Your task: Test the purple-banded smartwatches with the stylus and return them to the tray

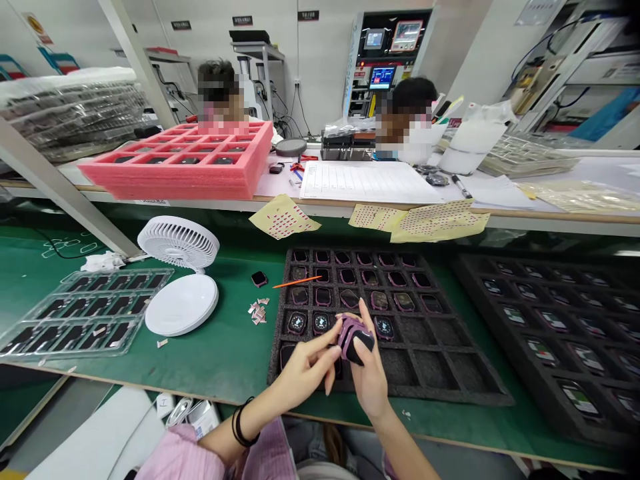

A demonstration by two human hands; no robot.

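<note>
Between my hands, above the black foam tray (415, 383), is a purple-framed smartwatch body (356, 339) with a dark face. My right hand (371, 383) grips it, thumb across the dark face and index finger stretched upward along it. The fingertips of my left hand (307, 370) pinch at its left edge, where purple layers show; whether a second piece is there I cannot tell. Several watches sit in the tray's compartments, among them a lit watch (384, 327) just right of my hands. An orange stick (297, 282) lies across the tray's left edge.
Left of the tray are a single watch (259, 279), a pile of small tabs (259, 311), a white fan (181, 303) and a clear plastic tray (135, 333). Another foam tray (480, 280) stands right. A shelf holds pink foam (240, 183); two people are beyond.
</note>
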